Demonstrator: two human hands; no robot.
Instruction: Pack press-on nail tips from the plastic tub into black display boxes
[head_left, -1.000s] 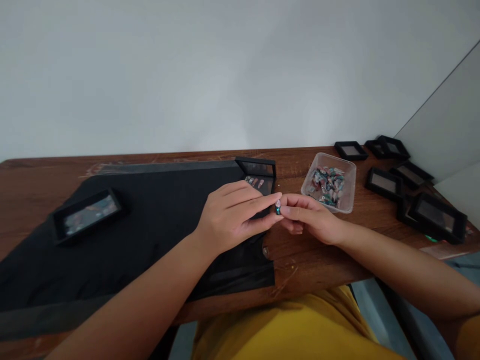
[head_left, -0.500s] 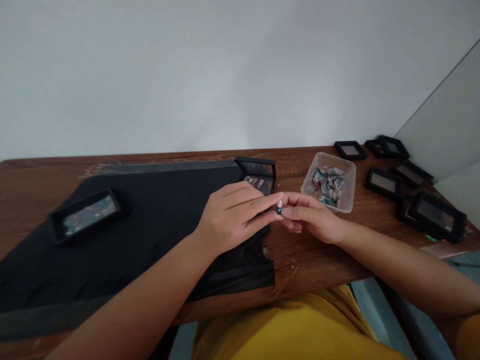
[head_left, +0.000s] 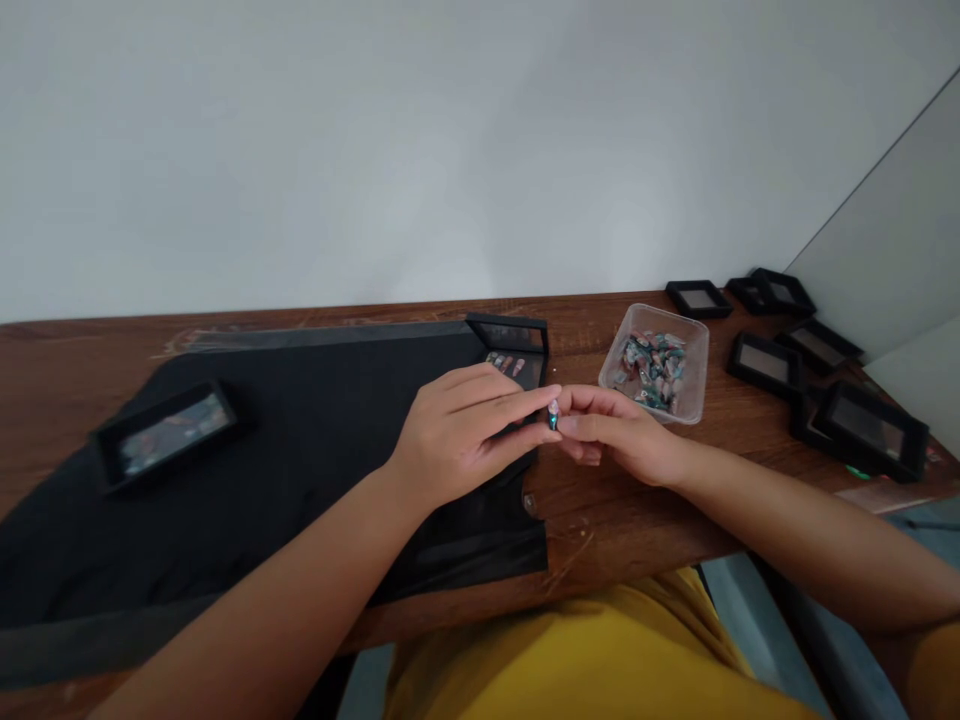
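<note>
A small press-on nail [head_left: 553, 415], pale at its upper end and shiny dark teal below, stands between my fingertips. My left hand [head_left: 465, 430] pinches it from the left, index finger above and thumb below. From the other side, the thumb and index finger of my right hand [head_left: 626, 428] close on it as well. Just behind my left fingers, a black display box [head_left: 510, 330] has its lid raised, and several decorated nails [head_left: 510, 363] lie inside. Part of that box is hidden by my hand. A clear plastic tub [head_left: 694, 385] beyond my right hand holds many loose nails [head_left: 654, 365].
A closed black box with a window [head_left: 169, 435] lies at left on the black cloth [head_left: 300, 430]. Several more black window boxes [head_left: 765, 362] are spread and stacked at the table's right end. The wooden table [head_left: 600, 520] meets a pale wall [head_left: 375, 160] at the back.
The nail has turned slightly between my fingers, so its teal part shows more. Both hands stay in nearly the same place, and the whole view has shifted a little.
</note>
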